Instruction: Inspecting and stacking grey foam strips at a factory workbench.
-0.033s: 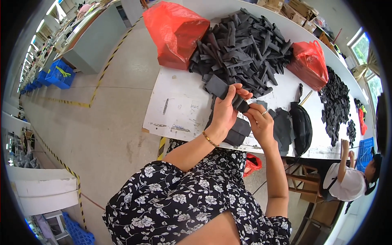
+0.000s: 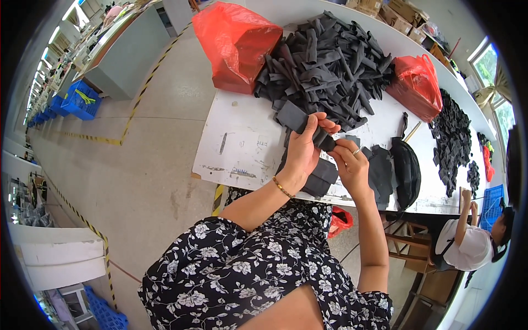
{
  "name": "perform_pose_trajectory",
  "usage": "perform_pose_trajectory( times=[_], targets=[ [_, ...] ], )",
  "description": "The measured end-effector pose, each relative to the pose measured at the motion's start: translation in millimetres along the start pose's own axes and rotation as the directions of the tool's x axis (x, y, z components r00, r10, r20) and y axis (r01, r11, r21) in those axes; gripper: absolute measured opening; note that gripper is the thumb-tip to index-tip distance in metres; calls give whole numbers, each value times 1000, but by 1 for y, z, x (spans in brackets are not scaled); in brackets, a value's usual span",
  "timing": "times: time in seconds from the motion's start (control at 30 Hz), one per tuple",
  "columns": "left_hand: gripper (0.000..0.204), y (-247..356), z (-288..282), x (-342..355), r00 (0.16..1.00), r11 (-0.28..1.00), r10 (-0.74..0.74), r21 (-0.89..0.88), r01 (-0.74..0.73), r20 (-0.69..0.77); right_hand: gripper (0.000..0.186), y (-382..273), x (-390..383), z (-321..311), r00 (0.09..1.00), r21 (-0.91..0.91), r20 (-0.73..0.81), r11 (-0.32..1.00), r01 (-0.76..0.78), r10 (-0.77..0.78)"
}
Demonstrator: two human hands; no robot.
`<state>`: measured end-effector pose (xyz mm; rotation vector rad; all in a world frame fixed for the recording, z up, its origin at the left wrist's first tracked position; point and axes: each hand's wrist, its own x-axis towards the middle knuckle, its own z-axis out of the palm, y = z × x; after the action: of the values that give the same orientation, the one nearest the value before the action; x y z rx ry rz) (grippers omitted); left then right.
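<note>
My left hand (image 2: 304, 147) is closed round a dark folded fabric piece (image 2: 324, 142), its thumb lying across the top. With its fingertips pinched together, my right hand (image 2: 351, 163) grips the near right end of that piece. Another flat dark fabric piece (image 2: 292, 116) shows just beyond my left thumb; whether it joins the held one I cannot tell. Below my hands, flat black fabric pieces (image 2: 321, 178) lie at the table's near edge, partly covered by my left hand. A large heap of black fabric strips (image 2: 330, 60) rises beyond my hands.
On the white table (image 2: 220, 146) stand an open red plastic bag (image 2: 236, 52) at far left and a tied red bag (image 2: 416, 88) at right. More flat black pieces (image 2: 380, 175) and a black zipped pouch (image 2: 406, 171) lie right. A co-worker (image 2: 467, 242) sits far right.
</note>
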<state>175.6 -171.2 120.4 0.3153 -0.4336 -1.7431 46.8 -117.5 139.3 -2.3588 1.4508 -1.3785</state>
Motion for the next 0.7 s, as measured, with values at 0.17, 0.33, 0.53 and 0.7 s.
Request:
perform_pose_trajectory(
  times=[0.17,0.33,0.53,0.7],
  targets=[
    [30,-4,0,-2,1000,1000,21,9,-21,-2,14,2,2,3,999,-4,-25,1000,25,-26],
    [32,3,-1,3,1000,999,23,-27,-23,1,17,-6,4,4,968,143,55,958,-249,244],
    [31,14,-1,13,989,989,140,-59,-137,57,16,-15,0,40,689,736,10,461,-496,724],
    [33,23,-3,12,948,996,88,-9,-89,307,16,-28,6,29,636,866,99,249,-434,765]
  ],
)
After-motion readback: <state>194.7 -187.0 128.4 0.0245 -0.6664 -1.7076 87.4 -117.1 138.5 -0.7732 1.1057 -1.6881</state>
